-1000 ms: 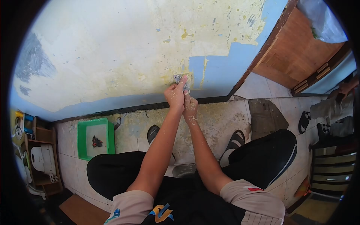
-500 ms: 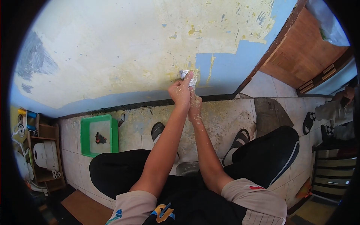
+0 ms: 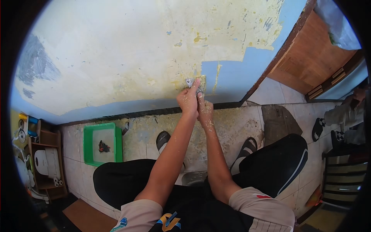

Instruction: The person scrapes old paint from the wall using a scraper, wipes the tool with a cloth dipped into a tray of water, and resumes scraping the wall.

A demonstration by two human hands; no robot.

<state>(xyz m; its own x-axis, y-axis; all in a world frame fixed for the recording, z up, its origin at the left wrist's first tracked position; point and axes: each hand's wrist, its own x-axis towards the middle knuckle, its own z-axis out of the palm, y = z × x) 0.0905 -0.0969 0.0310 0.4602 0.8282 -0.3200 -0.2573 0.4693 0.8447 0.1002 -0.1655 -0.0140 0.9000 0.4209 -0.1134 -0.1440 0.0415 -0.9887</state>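
Both my hands are together on a scraper (image 3: 189, 82), its wide metal blade set against the lower part of the wall (image 3: 127, 58). My left hand (image 3: 188, 102) is closed, with its thumb stretched up along the blade. Wrapped round the handle just below and to the right is my right hand (image 3: 205, 110). Between them the fingers hide most of the handle. Pale flakes cling to both hands and forearms. Around the blade the wall shows cream and yellow patches, beside a patch of blue paint (image 3: 228, 75).
Paint flakes litter the tiled floor (image 3: 220, 120) along the wall. A green tray (image 3: 86, 145) with a dark object inside stands left, near a shelf (image 3: 49, 160). A brown cloth (image 3: 280, 120) lies right. Another person's feet (image 3: 319, 128) show at far right, near a wooden panel (image 3: 311, 50).
The view has shifted slightly, so the wall and floor sit lower in it. The blade has tilted and its face looks darker. Both hands keep their hold on the scraper.
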